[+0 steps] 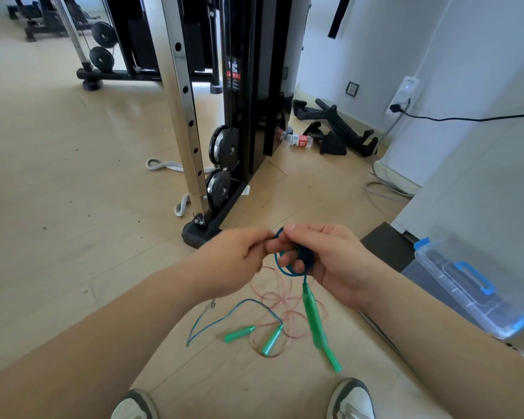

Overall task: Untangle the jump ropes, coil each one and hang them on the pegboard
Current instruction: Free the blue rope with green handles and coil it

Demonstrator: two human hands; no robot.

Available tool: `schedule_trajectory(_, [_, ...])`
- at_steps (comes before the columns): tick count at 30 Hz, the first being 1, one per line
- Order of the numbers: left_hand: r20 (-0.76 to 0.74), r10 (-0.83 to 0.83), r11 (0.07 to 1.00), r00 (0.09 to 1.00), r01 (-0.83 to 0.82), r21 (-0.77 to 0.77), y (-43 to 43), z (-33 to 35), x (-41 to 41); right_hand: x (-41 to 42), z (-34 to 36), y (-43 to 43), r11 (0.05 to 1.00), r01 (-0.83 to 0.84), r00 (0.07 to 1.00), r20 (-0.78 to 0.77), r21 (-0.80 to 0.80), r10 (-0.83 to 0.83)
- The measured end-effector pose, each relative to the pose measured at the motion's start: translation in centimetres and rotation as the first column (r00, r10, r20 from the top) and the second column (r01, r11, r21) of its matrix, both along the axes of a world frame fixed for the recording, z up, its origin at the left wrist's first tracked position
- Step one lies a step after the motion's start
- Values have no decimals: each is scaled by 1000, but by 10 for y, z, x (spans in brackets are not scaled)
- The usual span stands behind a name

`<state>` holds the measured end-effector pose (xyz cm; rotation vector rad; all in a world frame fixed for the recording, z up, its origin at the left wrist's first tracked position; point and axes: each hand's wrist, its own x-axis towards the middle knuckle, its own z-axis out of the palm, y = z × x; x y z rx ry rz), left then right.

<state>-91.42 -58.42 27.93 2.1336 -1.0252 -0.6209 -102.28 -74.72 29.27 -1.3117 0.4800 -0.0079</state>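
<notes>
Far left at the back, black discs (103, 33) hang on a gym frame. Right of them a silver post (185, 101) with a row of holes stands on the pale wood floor (58, 176). A grey braided strap (164, 166) lies on the floor, passing behind the post's base. Beside the post are two round pulleys (223, 145) and a tall black panel. Further right, a plastic bottle (300, 141) lies on its side near black bar handles (342, 125) by the wall. A black cable (466, 117) runs right from a plug on the wall. At the right edge sits a clear storage box (466, 282) with blue latches.

Nothing lies between the hands and the ropes on the floor, which are just in front of two shoes (351, 397).

The left hand (233, 261) has its fingers curled, pinching the blue rope (304, 257) at its fingertips. The right hand (330, 261) holds the same rope, which is wound in a small coil around its fingers, thumb on top. From that coil the green handles (313, 316) hang down, long axis near vertical and leaning lower right, the tips close above the floor.

Below the hands, a second blue rope (221, 319) lies in a loose open loop. Its two green handles (239, 333) lie near each other, narrow ends pointing up and right. A thin pink rope (285, 300) lies in loose tangled loops over them, and part of it is behind the hanging handles
</notes>
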Motion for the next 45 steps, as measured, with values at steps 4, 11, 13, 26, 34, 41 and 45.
schedule_trajectory(4, [-103,42,992,994,-29,125,-13,-11,-17,1,-4,2,993,116,993,-5,-15,-116])
schedule_trajectory(11, [-105,-193,943,976,214,254,-24,-9,-59,4,-14,-10,935,247,969,34,-255,-246])
schedule_trajectory(13, [-34,-191,972,981,194,131,-26,-1,-58,4,-17,-13,840,138,988,9,-525,-157])
schedule_trajectory(26, [-120,199,954,973,-220,-204,-9,10,5,1,-1,-7,985,-82,996,8,-151,84])
schedule_trajectory(34, [29,-172,961,985,162,224,-11,-11,-37,8,-4,-7,963,270,963,-10,18,-270])
schedule_trajectory(41, [-74,-87,989,993,77,-128,-12,25,-25,4,-9,-7,729,10,998,-42,-685,-53])
schedule_trajectory(45, [-93,102,954,990,-124,-273,-5,26,-7,6,5,0,936,-69,996,-72,-346,47])
